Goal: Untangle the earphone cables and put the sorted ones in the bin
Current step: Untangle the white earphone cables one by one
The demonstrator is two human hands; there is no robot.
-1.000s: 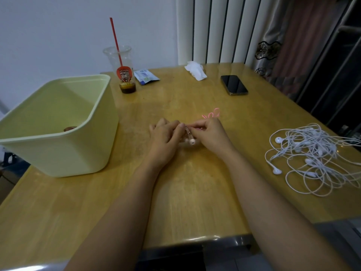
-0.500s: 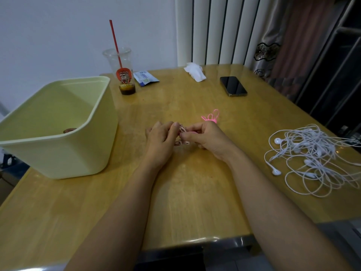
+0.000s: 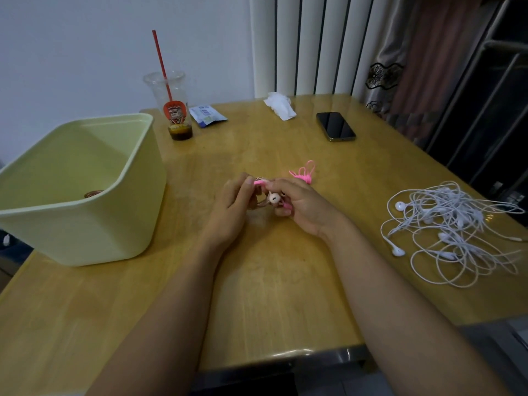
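At the middle of the wooden table (image 3: 280, 281), my left hand (image 3: 231, 207) and my right hand (image 3: 300, 204) meet around a small coiled earphone bundle (image 3: 270, 200) with a pale earbud showing. Both hands pinch it, and a pink tie (image 3: 258, 182) runs between their fingertips. Several more pink ties (image 3: 304, 174) lie just behind my right hand. A tangled pile of white earphones (image 3: 454, 232) lies at the right edge. The pale yellow-green bin (image 3: 85, 224) stands at the left, with a brownish coil (image 3: 93, 193) in its bottom.
At the back stand a plastic cup (image 3: 174, 110) with a red straw, a small blue packet (image 3: 207, 115), a crumpled tissue (image 3: 281, 105) and a black phone (image 3: 335, 126). Curtains and dark furniture lie beyond the table's right side.
Both hands have lifted and turned the bundle, so the earbud and the pink tie now show between the fingers. The loose pink ties behind my right hand are more exposed.
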